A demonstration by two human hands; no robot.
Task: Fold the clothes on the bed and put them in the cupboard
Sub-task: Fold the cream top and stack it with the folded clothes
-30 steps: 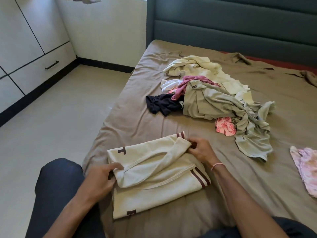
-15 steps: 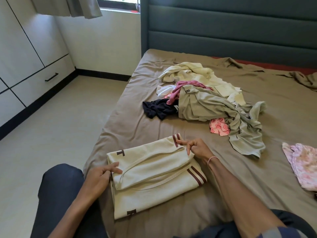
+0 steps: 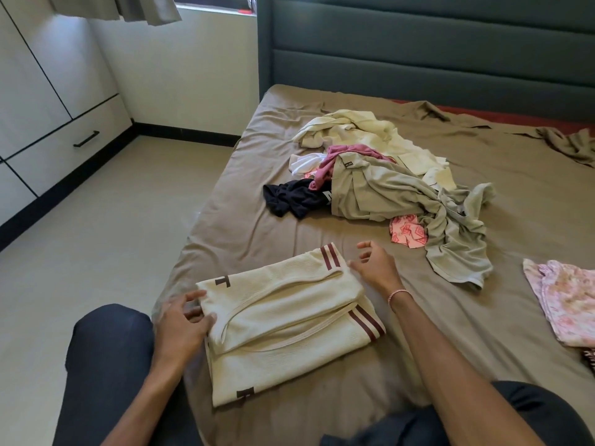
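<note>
Because the camera looks down from the person's head, the bed (image 3: 257,226) fills most of the view, its brown sheet cut off at the right and bottom edges. A padded dark green headboard (image 3: 418,59) stands behind it. Pale floor (image 3: 112,236) stretches along the bed's left side to the cupboard (image 3: 48,91), of which only the lower doors and a drawer with a black handle (image 3: 86,139) show. A curtain hem (image 3: 128,8) hangs in at the top, its upper part out of frame.

A loose pile of clothes (image 3: 386,175) lies mid-bed, well apart from the headboard; the garments overlap, so their shapes are hard to separate. A bare strip of sheet runs between the pile and the cream garment (image 3: 283,320), which lies folded near the bed's left edge, close to the person's knees. It has dark red stripes and partly hidden lettering. A pink floral garment (image 3: 566,300) is cut off at the right edge.

The left hand (image 3: 183,326) touches the cream garment's left edge with loosely spread, slightly blurred fingers, gripping nothing. The right hand (image 3: 375,267) hovers just beside the striped corner, fingers relaxed and apart, holding nothing; whether its thumb touches the cloth is unclear. A thin bracelet (image 3: 397,294) circles that wrist.
</note>
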